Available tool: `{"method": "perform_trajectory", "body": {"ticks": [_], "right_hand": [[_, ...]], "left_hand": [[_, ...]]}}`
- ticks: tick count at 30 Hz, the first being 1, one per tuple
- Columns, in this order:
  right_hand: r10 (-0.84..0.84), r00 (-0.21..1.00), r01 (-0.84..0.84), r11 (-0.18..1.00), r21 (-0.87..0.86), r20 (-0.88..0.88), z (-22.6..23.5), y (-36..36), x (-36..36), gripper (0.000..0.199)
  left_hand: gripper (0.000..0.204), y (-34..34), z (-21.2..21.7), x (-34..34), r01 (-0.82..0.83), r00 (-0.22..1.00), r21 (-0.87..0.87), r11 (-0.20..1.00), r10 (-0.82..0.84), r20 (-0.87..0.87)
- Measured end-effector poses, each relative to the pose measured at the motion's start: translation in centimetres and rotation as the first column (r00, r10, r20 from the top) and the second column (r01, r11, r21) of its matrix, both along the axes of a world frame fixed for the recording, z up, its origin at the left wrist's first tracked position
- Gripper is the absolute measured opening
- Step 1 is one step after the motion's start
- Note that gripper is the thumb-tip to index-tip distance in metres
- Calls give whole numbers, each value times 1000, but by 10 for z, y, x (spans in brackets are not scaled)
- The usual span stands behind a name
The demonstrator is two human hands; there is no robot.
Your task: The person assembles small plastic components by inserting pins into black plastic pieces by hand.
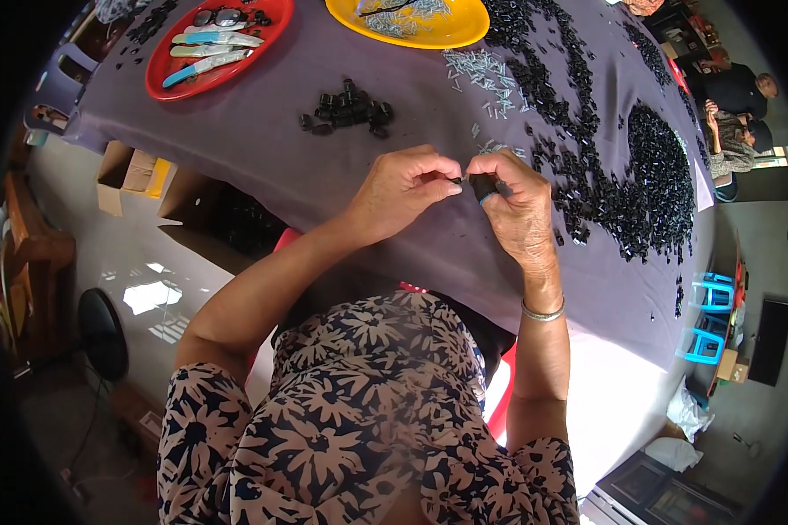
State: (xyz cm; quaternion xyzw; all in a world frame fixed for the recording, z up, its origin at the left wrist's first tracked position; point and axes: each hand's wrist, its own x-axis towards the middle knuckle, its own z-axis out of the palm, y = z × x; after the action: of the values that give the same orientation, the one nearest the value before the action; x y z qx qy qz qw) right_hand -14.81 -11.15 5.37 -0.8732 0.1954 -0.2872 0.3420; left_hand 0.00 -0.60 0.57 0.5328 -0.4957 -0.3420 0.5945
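Observation:
Above the cloth-covered table, my left hand pinches a small black piece between thumb and forefinger. Close beside it, with a narrow gap between the fingertips, my right hand is closed on a dark part, mostly hidden by the fingers; its kind cannot be made out. A silver bangle circles the right wrist. Beyond my left hand lies a small heap of black plastic pieces. Thin silver screw-like pins are strewn past my right hand.
Large spreads of small black parts cover the table's right side. A red plate holds knives and glasses; a yellow plate holds more pins. Cardboard boxes stand by the left edge. Two people are at the far right.

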Motion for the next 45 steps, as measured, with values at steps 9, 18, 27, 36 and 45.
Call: {"method": "perform_trajectory", "body": {"ticks": [9,18,27,36,45], "right_hand": [[-1,999,-1,998,-60,-32,4,3,1,18],[1,1000,-3,992,-125,-14,7,11,6,32],[31,998,-40,981,-191,-49,8,9,5,21],[94,995,-98,989,-114,-35,4,5,11,30],[-116,993,115,991,62,23,6,21,-2,30]], "left_hand": [[12,0,0,0,-1,999,-6,1000,1,39],[13,0,-1,0,9,1000,-16,1000,-9,-10],[13,-1,-3,0,-26,1000,-4,1000,26,-17],[6,1,-9,9,57,996,46,997,-53,-77],[14,2,-5,10,35,995,67,997,-29,-97]]}}
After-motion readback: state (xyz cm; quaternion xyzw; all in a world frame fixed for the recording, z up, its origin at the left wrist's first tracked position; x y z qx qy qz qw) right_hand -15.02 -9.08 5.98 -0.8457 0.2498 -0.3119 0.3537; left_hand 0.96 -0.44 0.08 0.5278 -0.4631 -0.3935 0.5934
